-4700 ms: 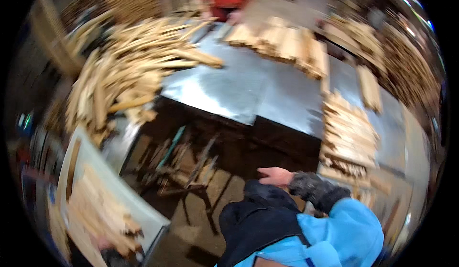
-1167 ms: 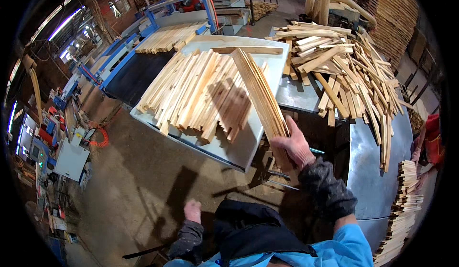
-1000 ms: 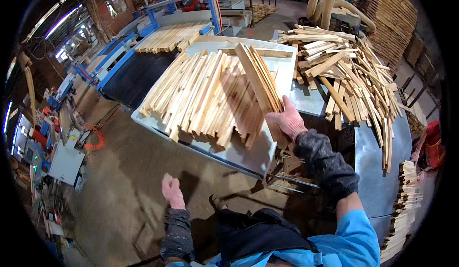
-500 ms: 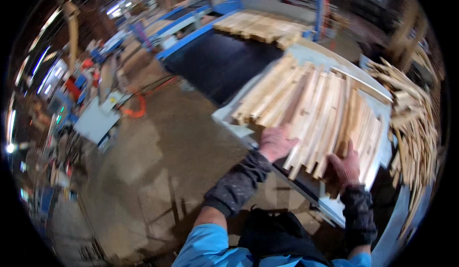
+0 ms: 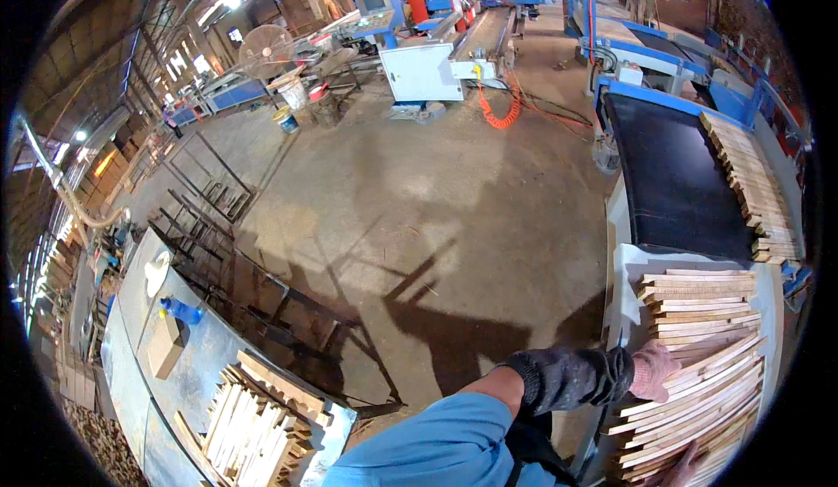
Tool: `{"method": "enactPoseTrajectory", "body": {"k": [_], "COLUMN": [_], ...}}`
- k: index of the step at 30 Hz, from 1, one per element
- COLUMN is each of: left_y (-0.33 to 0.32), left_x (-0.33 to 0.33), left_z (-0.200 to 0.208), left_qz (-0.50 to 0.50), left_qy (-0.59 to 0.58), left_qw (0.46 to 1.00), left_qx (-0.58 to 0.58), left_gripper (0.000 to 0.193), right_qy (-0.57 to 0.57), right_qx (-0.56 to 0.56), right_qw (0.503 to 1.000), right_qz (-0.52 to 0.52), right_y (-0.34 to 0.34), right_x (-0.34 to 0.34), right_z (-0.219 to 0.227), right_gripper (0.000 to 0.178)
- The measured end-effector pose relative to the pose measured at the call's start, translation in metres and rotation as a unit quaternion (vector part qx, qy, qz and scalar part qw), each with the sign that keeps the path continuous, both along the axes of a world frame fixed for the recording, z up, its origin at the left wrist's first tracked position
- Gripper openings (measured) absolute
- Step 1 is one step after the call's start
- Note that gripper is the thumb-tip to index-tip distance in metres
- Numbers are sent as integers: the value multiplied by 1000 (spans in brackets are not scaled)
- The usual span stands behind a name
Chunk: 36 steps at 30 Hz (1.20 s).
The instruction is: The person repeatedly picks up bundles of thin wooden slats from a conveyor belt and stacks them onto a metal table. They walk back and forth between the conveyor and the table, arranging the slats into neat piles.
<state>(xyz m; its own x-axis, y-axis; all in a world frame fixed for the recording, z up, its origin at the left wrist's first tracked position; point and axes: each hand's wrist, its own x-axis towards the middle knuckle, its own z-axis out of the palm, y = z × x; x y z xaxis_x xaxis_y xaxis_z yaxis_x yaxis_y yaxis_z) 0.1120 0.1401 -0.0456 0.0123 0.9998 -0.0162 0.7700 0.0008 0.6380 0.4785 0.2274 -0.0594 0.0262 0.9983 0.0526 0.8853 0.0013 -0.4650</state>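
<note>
Long pale wooden strips (image 5: pixel 698 400) lie side by side in a row on a light grey table at the lower right. My left hand (image 5: pixel 653 370), in a pinkish glove with a dark sleeve cover above it, grips the strips near their left ends, its fingers bent against the wood. Lower down, my right hand (image 5: pixel 685 468) shows only in part at the picture's bottom edge, its fingers against strips farther along the row. A bundle of strips lies between the two hands, slightly fanned.
Beyond the strips, a black conveyor belt (image 5: pixel 672 173) carries another row of wood pieces (image 5: pixel 755 190). At the lower left, a metal table (image 5: pixel 209 356) bears stacked strips (image 5: pixel 249 426), a wood block and a blue bottle (image 5: pixel 181 311). A dark metal frame (image 5: pixel 305 330) stands beside it.
My view has swung left, so the strips and belt now appear farther right and the left table has come into view. Both hands remain at the strips; the right is now mostly out of the picture.
</note>
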Motion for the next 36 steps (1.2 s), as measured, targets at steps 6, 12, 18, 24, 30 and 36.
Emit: {"method": "enactPoseTrajectory", "body": {"k": [6, 12, 18, 24, 30, 36], "left_y": [6, 4, 5, -2, 4, -32], "left_x": [1, 3, 8, 7, 3, -36], "left_z": [-1, 0, -10, 3, -22, 17], "left_qz": [-8, 1, 25, 5, -24, -73], "left_qy": [27, -11, 2, 16, -8, -66], "left_qw": [1000, 1000, 999, 1000, 999, 990], "left_qx": [2, 24, 36, -18, 26, 103], "left_gripper": [69, 67, 64, 63, 72, 66], "right_qy": [3, 29, 81, 109, 229, -191], "right_qx": [7, -18, -50, -63, -49, 216], "right_qw": [1000, 999, 995, 991, 970, 942], "right_qz": [20, 14, -5, 36, 64, 174], "right_y": [4, 19, 3, -5, 26, -10], "right_x": [2, 17, 1, 2, 39, 64], "right_z": [2, -12, 8, 9, -52, -77], "right_gripper": [102, 102, 101, 101, 99, 41]}}
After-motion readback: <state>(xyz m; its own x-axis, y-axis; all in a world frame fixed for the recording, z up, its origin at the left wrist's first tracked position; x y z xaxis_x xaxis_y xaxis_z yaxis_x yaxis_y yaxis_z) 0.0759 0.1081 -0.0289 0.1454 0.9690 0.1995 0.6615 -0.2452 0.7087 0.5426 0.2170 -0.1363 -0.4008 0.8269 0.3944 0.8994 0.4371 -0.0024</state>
